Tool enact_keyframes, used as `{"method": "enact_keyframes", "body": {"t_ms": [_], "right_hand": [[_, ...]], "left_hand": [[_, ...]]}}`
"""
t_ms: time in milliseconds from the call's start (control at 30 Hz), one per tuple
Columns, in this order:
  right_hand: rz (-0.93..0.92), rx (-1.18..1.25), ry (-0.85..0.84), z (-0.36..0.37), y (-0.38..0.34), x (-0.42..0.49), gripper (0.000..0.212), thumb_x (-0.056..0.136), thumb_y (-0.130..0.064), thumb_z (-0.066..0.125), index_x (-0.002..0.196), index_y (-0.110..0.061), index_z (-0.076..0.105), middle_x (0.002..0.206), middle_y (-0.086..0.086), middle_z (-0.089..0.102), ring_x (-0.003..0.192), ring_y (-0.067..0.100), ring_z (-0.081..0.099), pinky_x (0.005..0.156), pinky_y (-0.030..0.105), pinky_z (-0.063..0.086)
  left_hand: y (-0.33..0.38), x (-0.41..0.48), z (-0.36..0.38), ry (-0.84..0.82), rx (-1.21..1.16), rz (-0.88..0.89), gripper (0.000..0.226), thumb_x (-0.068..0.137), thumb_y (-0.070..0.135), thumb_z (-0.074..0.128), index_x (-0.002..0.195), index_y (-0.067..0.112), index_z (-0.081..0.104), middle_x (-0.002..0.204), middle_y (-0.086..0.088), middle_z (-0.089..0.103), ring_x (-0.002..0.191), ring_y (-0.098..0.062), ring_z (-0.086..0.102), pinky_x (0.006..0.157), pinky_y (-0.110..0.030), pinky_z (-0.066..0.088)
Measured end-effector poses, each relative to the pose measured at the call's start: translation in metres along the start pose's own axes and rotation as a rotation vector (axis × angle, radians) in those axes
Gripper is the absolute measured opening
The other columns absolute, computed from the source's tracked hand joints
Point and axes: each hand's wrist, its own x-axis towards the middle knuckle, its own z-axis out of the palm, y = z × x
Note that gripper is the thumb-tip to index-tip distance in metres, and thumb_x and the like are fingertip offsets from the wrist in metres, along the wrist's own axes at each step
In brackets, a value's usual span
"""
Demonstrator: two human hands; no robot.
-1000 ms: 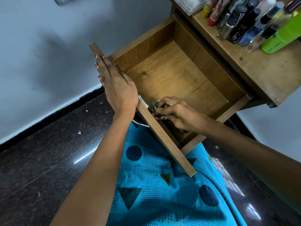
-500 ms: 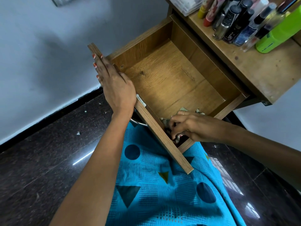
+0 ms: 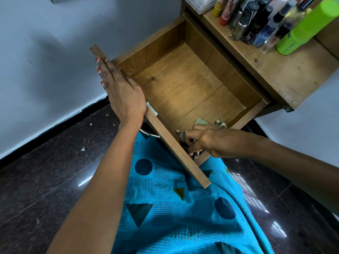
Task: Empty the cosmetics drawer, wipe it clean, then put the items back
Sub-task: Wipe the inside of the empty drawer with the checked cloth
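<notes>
I see right hand (image 3: 205, 142) fingers curled round the cloth (image 3: 201, 122) in the drawer (image 3: 156, 46) near corner, left hand (image 3: 124, 96) flat-fingered on drawer front; hard scrubbing may jolt it, toppling bottles (image 3: 256, 24) above the drawer.

One wide-angle view, worn on the person's head, looks steeply down and a little forward, close above the lap (image 3: 174, 217). The open drawer (image 3: 183, 85) fills the centre and slants toward 1 o'clock, where the bench (image 3: 286, 70) cuts the corner. Dark floor (image 3: 45, 180) lies at 8 o'clock, the wall (image 3: 45, 70) at 10 o'clock.
</notes>
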Motion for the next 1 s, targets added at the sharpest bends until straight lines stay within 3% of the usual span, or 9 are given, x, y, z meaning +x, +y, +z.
{"method": "enact_keyframes", "body": {"t_ms": [100,233,367,500,633,733,800,1000], "right_hand": [[-0.003,0.039,0.035,-0.01,-0.001,-0.002,0.037,0.074,0.013,0.056,0.096,-0.011,0.071,0.099,0.005,0.06,0.09,0.012,0.049,0.075,0.011,0.027],[0.085,0.164,0.194,-0.016,-0.005,-0.021,0.031,0.078,0.006,0.06,0.103,-0.01,0.069,0.102,0.006,0.059,0.093,0.009,0.052,0.072,0.007,0.039],[0.132,0.147,0.372,0.022,-0.022,-0.034,0.031,0.08,-0.02,0.05,0.104,-0.008,0.066,0.1,0.008,0.06,0.092,0.006,0.049,0.08,0.016,0.047],[0.271,0.028,0.55,0.055,-0.032,-0.04,0.033,0.082,-0.028,0.048,0.113,-0.019,0.053,0.113,0.01,0.058,0.101,0.012,0.045,0.088,0.021,0.041],[0.385,-0.219,0.659,0.079,-0.04,-0.039,0.03,0.087,-0.029,0.042,0.117,-0.026,0.045,0.122,-0.005,0.045,0.101,0.016,0.041,0.084,0.029,0.028],[0.405,-0.338,0.703,0.092,-0.033,-0.039,0.024,0.094,-0.034,0.035,0.114,-0.024,0.044,0.131,-0.003,0.039,0.124,0.025,0.034,0.106,0.046,0.014],[0.387,-0.313,0.667,0.092,-0.021,-0.041,0.03,0.1,-0.039,0.024,0.115,-0.021,0.043,0.133,0.0,0.039,0.13,0.027,0.03,0.111,0.055,-0.001],[0.592,-0.121,0.66,0.06,0.015,-0.064,0.045,0.097,-0.041,0.024,0.134,-0.017,0.03,0.124,0.013,0.055,0.126,0.019,0.034,0.116,0.05,-0.001]], "left_hand": [[0.0,0.0,0.0,-0.008,0.007,-0.001,0.053,0.097,0.013,0.027,0.145,0.004,0.005,0.156,-0.01,-0.002,0.144,-0.024,-0.001,0.118,-0.034,0.003],[0.0,0.001,0.0,-0.003,0.005,-0.004,0.055,0.095,0.009,0.028,0.145,0.004,0.006,0.156,-0.01,-0.002,0.144,-0.024,-0.001,0.119,-0.034,0.004],[0.0,0.0,0.0,-0.006,-0.003,-0.007,0.055,0.094,0.009,0.028,0.145,0.004,0.006,0.156,-0.01,-0.001,0.144,-0.024,-0.001,0.119,-0.036,0.006],[0.0,0.001,0.0,-0.002,0.001,-0.008,0.055,0.095,0.01,0.027,0.145,0.004,0.007,0.156,-0.011,-0.001,0.144,-0.025,0.0,0.119,-0.036,0.006],[-0.002,0.001,0.001,-0.005,-0.009,-0.005,0.054,0.095,0.011,0.027,0.145,0.005,0.006,0.156,-0.011,-0.001,0.144,-0.025,0.0,0.119,-0.038,0.008],[-0.002,0.0,0.0,0.001,-0.018,-0.004,0.055,0.095,0.011,0.027,0.146,0.006,0.005,0.156,-0.01,-0.002,0.144,-0.025,-0.001,0.119,-0.039,0.008],[-0.001,0.0,0.0,0.004,-0.019,-0.003,0.055,0.095,0.011,0.027,0.146,0.006,0.005,0.156,-0.01,-0.001,0.144,-0.024,-0.001,0.119,-0.038,0.007],[-0.001,0.0,0.0,0.008,-0.015,-0.004,0.054,0.096,0.011,0.026,0.146,0.005,0.006,0.156,-0.01,0.0,0.144,-0.025,0.0,0.119,-0.036,0.005]]}}
